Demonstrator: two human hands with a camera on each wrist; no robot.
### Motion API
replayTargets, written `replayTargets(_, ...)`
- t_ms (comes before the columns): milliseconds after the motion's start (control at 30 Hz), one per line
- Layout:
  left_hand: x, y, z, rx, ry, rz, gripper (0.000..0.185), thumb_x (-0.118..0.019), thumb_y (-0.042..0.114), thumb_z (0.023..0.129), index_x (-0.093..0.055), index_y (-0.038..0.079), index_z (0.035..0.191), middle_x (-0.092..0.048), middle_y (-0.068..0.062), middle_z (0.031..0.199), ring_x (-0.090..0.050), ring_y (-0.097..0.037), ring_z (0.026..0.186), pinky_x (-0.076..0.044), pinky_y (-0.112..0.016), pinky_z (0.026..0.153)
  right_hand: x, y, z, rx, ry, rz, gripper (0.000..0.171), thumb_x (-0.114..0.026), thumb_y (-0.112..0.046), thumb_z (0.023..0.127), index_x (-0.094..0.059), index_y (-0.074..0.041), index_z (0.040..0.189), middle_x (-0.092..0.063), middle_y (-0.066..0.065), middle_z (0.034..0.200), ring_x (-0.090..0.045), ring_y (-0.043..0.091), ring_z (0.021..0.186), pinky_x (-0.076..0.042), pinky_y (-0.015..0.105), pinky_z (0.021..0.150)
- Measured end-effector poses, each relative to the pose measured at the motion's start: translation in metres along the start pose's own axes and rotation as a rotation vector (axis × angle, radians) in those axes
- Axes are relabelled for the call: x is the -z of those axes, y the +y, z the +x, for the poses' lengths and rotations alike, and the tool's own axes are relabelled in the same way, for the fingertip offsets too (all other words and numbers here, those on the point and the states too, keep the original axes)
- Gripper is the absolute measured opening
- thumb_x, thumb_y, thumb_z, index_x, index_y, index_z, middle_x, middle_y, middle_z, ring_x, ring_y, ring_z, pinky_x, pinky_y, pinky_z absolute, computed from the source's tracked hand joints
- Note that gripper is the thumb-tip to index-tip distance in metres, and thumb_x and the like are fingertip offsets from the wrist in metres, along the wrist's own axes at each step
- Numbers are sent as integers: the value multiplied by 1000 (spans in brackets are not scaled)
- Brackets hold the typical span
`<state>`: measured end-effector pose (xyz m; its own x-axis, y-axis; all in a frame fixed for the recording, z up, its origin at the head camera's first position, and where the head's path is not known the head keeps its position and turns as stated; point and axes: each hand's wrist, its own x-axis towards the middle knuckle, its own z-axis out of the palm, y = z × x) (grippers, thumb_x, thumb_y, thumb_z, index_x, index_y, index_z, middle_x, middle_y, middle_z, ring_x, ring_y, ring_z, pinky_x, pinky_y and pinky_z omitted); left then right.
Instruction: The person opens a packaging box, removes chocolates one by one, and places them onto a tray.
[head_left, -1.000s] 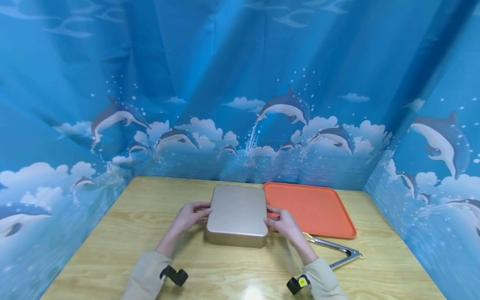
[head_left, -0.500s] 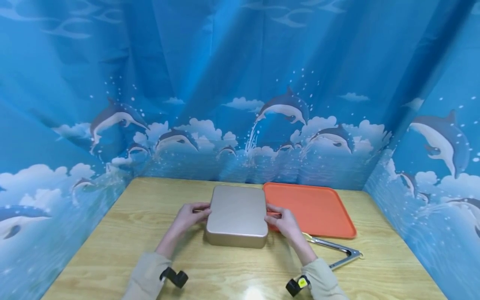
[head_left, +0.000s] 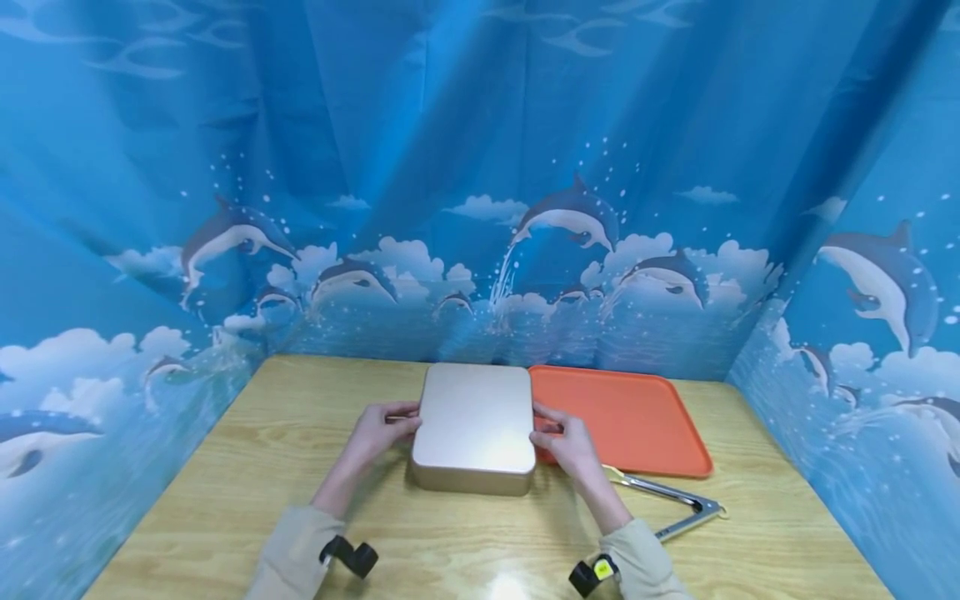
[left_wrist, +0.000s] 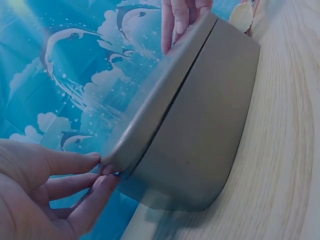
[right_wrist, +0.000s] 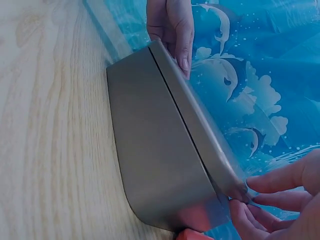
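A blue dolphin-print curtain point(head_left: 480, 167) closes in the wooden table point(head_left: 225, 500) on three sides. Near the table's middle sits a champagne-coloured metal tin point(head_left: 474, 479), its base resting on the wood, just left of an orange tray point(head_left: 630, 417) that it touches or nearly touches at the edge. The tin's lid point(head_left: 474, 417) has changed since the earlier frames: its far edge now stands higher and reaches further up the view than half a second ago, so the lid is tilted open at the back while its near edge stays low on the base (both wrist views show the seam widening into a gap towards one end).

The left hand point(head_left: 378, 433) pinches the lid's left rim between thumb and fingertips point(left_wrist: 97, 160), and the right hand point(head_left: 570, 442) pinches the right rim in the same way. Both hands have kept their places at the sides of the tin.

Metal tongs point(head_left: 675, 500) lie on the table in front of the tray, near the right forearm, unmoved.
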<state>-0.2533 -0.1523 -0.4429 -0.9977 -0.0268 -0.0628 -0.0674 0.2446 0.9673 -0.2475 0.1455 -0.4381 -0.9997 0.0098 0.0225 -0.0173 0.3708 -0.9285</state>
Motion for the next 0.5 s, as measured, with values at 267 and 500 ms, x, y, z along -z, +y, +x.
replayTargets(267,7,6,-4,12,-35,-61,38,-63,5,99,-58,-11,134,-63,-29,130,-71,-25,101,-62,-36,85,5,-9,-4,2,-62,133,47,-67,3,93,-58,4,139,-62,26,134,-65,32,112,-58,34,89)
replayTargets(500,13,14,-8,-1,-76,-91,48,-64,14,101,-52,-4,144,-60,-27,135,-66,-30,115,-58,-42,96,13,-14,-3,-54,-120,239,48,-61,-4,100,-52,-4,147,-52,19,149,-52,35,132,-43,52,112)
